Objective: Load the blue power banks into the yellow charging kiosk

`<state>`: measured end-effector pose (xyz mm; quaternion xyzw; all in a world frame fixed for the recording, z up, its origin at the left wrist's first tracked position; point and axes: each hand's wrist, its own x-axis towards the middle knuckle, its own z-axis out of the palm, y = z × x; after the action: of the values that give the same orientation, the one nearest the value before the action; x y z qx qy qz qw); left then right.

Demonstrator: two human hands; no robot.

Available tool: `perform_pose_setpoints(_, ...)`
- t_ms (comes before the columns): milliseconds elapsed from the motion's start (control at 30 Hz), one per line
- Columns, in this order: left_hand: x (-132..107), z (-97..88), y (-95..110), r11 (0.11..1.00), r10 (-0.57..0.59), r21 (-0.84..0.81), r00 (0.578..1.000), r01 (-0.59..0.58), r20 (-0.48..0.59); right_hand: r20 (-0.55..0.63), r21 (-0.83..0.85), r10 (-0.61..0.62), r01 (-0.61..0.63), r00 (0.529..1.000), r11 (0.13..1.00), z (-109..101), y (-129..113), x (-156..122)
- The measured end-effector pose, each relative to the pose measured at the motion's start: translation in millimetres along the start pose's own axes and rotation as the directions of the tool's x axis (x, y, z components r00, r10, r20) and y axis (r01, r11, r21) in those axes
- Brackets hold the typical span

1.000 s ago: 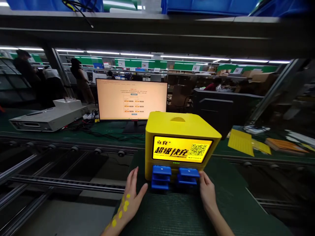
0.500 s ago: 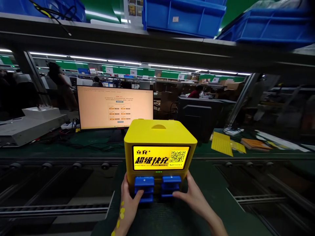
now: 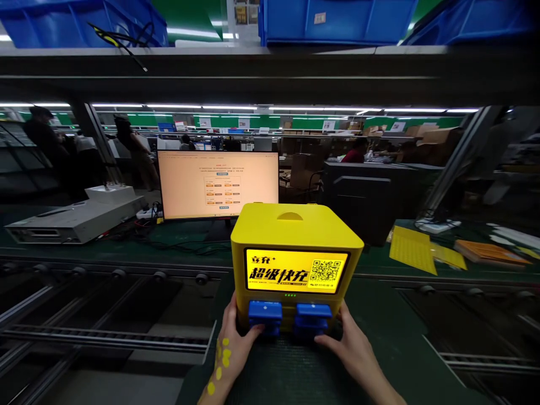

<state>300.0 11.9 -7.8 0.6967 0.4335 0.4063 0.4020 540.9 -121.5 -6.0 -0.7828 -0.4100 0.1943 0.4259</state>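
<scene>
A yellow power bank charging station [image 3: 295, 228] with a lit screen [image 3: 297, 271] stands in front of me, its front towards me. Blue power banks stick out of its slots in two stacks, a left stack [image 3: 265, 310] and a right stack [image 3: 313, 312]. My left hand [image 3: 241, 340] grips the station's lower left side, thumb at the left stack. On the lower right side, my right hand [image 3: 349, 340] has its thumb near the right stack. The other fingers of both hands are mostly hidden behind the station. Yellow round stickers [image 3: 225, 357] dot my left wrist.
Behind the station are a monitor [image 3: 219, 185] and a dark monitor back [image 3: 358, 197]. A grey instrument [image 3: 76, 216] stands left; yellow sheets [image 3: 413, 250] lie right. Blue bins [image 3: 333, 22] sit on the overhead shelf. Roller rails [image 3: 105, 334] flank the green board [image 3: 291, 371]. People stand in the background.
The view has swung left, so the surroundings, station and hands sit further right in the picture. Both hands keep their hold on the station's sides.
</scene>
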Motion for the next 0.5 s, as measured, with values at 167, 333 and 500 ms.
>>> perform_pose_setpoints(167, 0, 14.2, 17, 0.963, -0.05, -0.267, 0.997, 0.033, -0.057, -0.035, 0.035, 0.006, -0.004, 0.999, 0.999, 4, 5, 1)
perform_pose_setpoints(333, 4, 7.8, 13, 0.964, -0.067, -0.262, 0.997, 0.055, -0.037, 0.02, 0.252, -0.034, 0.027, 0.999, 0.967, -1, 10, 0)
perform_pose_setpoints(500, 7, -11.4, -14, 0.978, -0.155, -0.133, 0.987, 0.16, 0.044, -0.048, 0.597, 0.081, -0.037, 0.996, 0.801, -4, 18, 33)
